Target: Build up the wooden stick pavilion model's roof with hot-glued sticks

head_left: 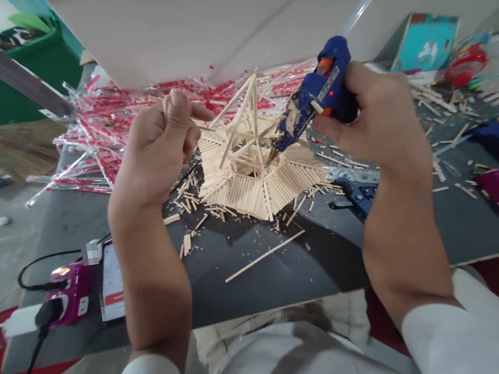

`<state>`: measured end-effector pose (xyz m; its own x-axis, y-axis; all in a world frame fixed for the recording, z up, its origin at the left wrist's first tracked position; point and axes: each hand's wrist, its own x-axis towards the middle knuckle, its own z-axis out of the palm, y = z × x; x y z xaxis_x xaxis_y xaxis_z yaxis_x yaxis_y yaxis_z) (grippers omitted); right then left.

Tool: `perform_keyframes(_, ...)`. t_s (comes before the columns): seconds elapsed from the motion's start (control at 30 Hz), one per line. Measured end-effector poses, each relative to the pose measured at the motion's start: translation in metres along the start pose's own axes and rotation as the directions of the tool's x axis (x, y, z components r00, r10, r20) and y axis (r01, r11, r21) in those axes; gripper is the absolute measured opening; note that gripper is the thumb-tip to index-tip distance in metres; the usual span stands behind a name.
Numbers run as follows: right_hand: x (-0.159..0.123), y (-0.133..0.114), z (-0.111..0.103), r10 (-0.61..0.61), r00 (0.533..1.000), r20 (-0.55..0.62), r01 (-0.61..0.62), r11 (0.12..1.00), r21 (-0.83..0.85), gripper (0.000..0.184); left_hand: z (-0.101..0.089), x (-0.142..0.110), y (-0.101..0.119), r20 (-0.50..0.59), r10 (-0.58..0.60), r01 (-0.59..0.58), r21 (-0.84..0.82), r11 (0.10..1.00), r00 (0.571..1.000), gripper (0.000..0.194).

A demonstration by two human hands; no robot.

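In the head view, the stick structure (241, 193) sits on the desk (247, 300) at the middle of the frame, between the two hands. The left hand (163, 131) is just to its upper left, its grip narrow, thumb pressed to the fingers on what looks like a thin stick (166, 104), mostly hidden by the hand. The right hand (383, 114) is farther out, to the right of the structure, its grip wrapped around a blue glue gun (332, 84). The gun's long axis slopes from upper right to lower left, so its nozzle points down into the middle of the structure; whether the tip touches the wood I cannot tell. The left hand itself is nearer the structure, but the gun's nose reaches over it from the right.

The structure is pale, bare wood: a broad, many-sided base of slim sticks laid side by side in slanting panels, with an opening at the centre. Above it rises an open frame of slender sticks, its peak towards the top of the frame. Short offcuts (188, 199) litter the desk around the base.
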<state>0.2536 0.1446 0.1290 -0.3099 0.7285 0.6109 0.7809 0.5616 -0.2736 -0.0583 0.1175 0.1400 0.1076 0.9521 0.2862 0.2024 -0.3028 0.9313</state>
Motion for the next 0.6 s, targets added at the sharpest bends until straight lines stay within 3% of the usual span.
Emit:
perform_keyframes(0.43, -0.0007, -0.0001, -0.0010, -0.007, 1.000, 0.002, 0.007, 1.000, -0.015, 0.033, -0.0014, -0.0003, 0.0000, -0.016, 0.032, -0.031, 0.034, 0.999, 0.999, 0.068)
perform_keyframes(0.53, -0.0018, 0.0003, -0.0026, 0.031, 0.999, -0.014, -0.031, 0.999, -0.026, 0.040, -0.0029, 0.0011, -0.0025, -0.044, 0.025, -0.024, 0.021, 0.999, 0.999, 0.069)
perform_keyframes(0.6, -0.0020, 0.0021, -0.0038, 0.129, 0.990, -0.048, -0.125, 0.990, 0.071, 0.047, -0.0042, 0.0019, -0.0029, -0.061, -0.022, 0.021, -0.021, 1.000, 0.998, 0.070)
